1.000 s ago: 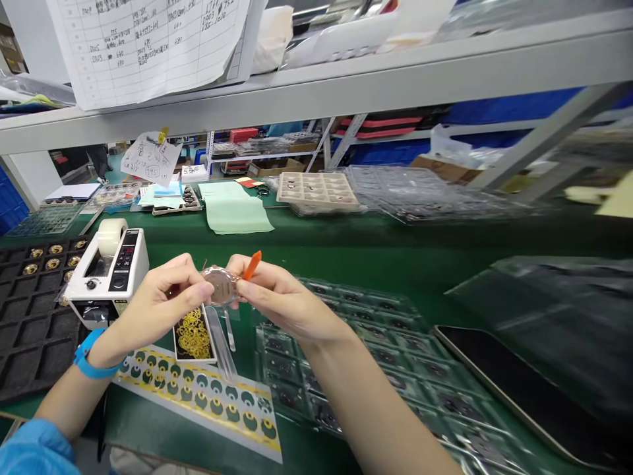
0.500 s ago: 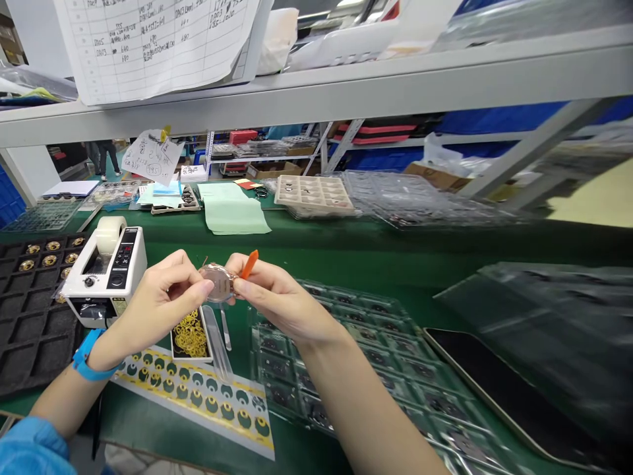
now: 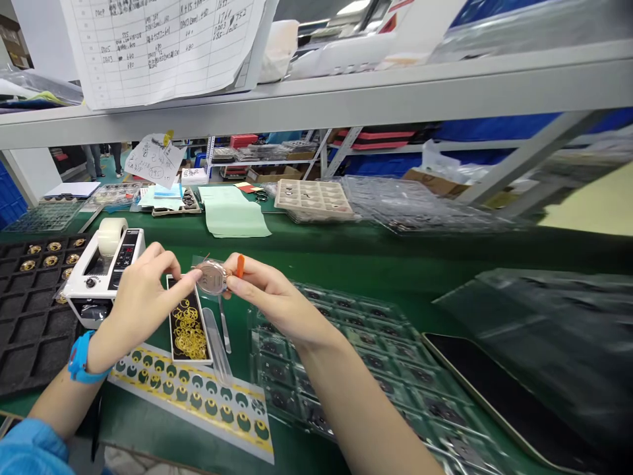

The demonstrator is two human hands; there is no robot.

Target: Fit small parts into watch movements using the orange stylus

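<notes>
My right hand holds a rose-gold watch case, its round metal back turned toward me, pinched at the edge between thumb and fingers. An orange stick-like tool pokes up from the same fingers. A piece of clear film shows at the case's upper left. My left hand has its thumb tip against the left edge of the case, while its index finger is bent and off the case. Below lies a white box of yellow rings, beside tweezers and a clear plastic strip.
A tape dispenser and a black tray with gold parts stand left. In front lies a sticker sheet. Clear compartment trays and a dark tablet-like device are right. A shelf beam crosses above.
My left index finger has come away from the watch case, and the left hand has shifted slightly left. The orange tool stands more upright; the right hand has moved slightly left.
</notes>
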